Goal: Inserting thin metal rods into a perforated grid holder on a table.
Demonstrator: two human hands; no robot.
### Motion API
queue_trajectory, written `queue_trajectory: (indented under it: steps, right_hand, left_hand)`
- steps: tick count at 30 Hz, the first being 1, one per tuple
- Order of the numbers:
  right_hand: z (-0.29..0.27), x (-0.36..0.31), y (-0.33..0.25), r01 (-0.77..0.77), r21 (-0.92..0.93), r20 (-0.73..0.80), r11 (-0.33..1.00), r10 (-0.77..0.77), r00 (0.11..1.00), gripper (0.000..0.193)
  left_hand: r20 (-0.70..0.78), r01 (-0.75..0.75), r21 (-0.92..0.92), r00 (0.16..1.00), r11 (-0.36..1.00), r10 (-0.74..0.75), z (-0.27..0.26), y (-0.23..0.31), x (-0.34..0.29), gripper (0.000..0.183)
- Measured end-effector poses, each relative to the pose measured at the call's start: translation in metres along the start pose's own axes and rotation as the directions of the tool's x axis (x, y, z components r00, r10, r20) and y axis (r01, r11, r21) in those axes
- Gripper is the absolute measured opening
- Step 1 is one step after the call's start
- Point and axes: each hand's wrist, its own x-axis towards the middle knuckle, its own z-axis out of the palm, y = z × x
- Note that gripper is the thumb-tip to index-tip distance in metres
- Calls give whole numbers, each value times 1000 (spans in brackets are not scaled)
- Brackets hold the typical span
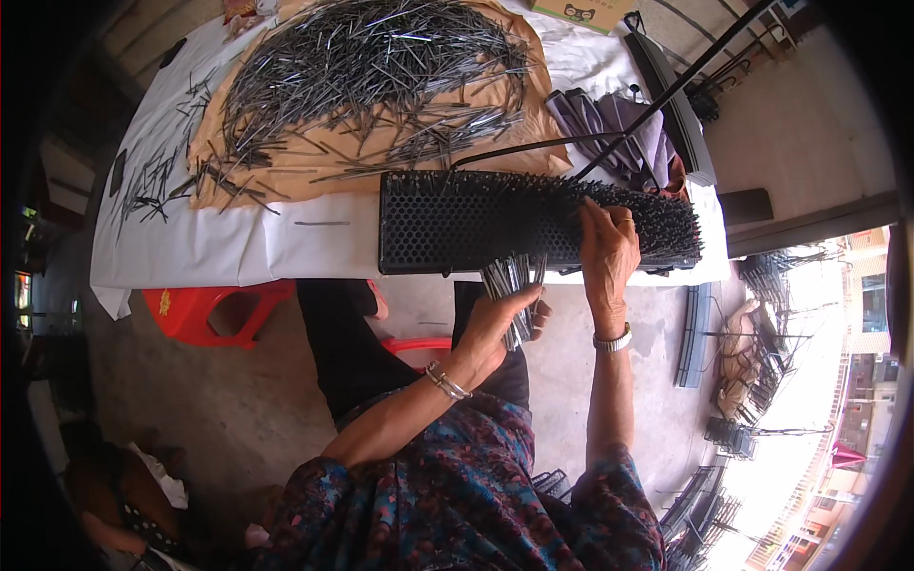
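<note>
My left hand (495, 324) is closed around a bundle of thin dark metal strips (506, 281), just in front of the table edge. Close beyond it lies a long black block (419, 228) with rows of round holes. Its left part shows bare holes, while many strip ends stick up from its right part. My right hand (612, 249) is over that right part, fingers pinched together at the holes. Whatever is between those fingertips is too small to make out.
A large heap of similar strips (371, 67) lies on brown paper (286, 186) over a white tablecloth (324, 262). Purple cloth (619, 128) and a dark rod (671, 90) are behind the block. A red stool (205, 309) stands under the table; metal racks (762, 352) are at right.
</note>
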Motion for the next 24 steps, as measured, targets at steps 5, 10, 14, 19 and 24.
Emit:
queue_trajectory:
  steps: [5, 10, 14, 19, 24]
  right_hand:
    - [-5, -1, -3, -5, -46, -4, 999, 5, 1000, 27]
    - [-41, -14, -16, -446, 460, 561, 768, 138, 816, 38]
    - [-50, -22, -19, -607, 537, 748, 586, 2, 664, 26]
    - [-54, -21, -13, -626, 578, 763, 524, -74, 643, 12]
    - [-60, -27, -14, -675, 543, 776, 499, 7, 630, 11]
  left_hand:
    - [9, 3, 13, 1000, 1000, -3, -1, 0, 0, 21]
    - [6, -7, 75, 1000, 997, 6, 0, 2, -3, 22]
    - [28, -5, 152, 1000, 988, 0, 5, 5, -8, 24]
    - [68, 17, 213, 997, 977, -32, 7, 9, -13, 28]
    - [105, 107, 293, 984, 950, -143, 3, 13, -11, 30]
